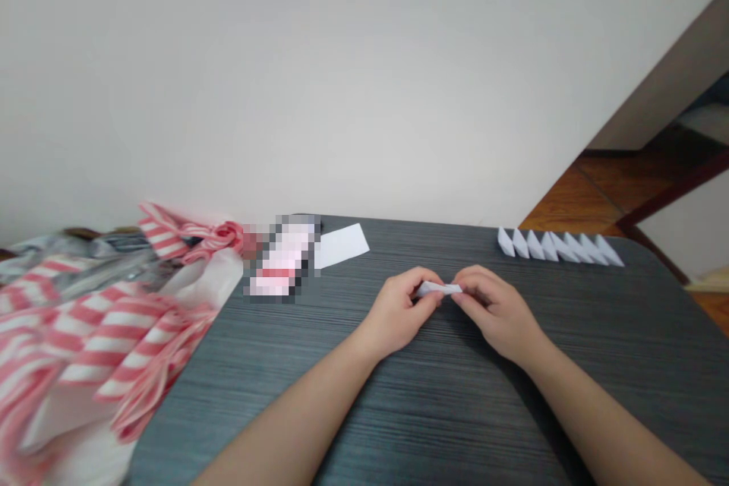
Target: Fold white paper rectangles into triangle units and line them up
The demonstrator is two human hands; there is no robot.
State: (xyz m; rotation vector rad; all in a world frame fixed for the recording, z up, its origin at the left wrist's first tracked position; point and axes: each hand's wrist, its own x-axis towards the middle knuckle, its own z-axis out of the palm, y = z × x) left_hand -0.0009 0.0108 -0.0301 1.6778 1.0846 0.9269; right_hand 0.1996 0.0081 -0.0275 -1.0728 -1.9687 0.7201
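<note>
My left hand (399,311) and my right hand (494,310) rest on the dark grey wood-grain table (433,410), fingertips meeting. Between them they pinch a small folded piece of white paper (437,288), held just above the tabletop. Both hands have the fingers curled closed on the paper. A row of several folded white paper triangles (558,246) stands along the far right edge of the table, well beyond my right hand.
A flat white paper slip (342,244) lies at the table's back, left of my hands. Red-and-white striped plastic bags (108,334) pile over the left edge. A plain wall is behind; wooden floor (575,201) shows at right.
</note>
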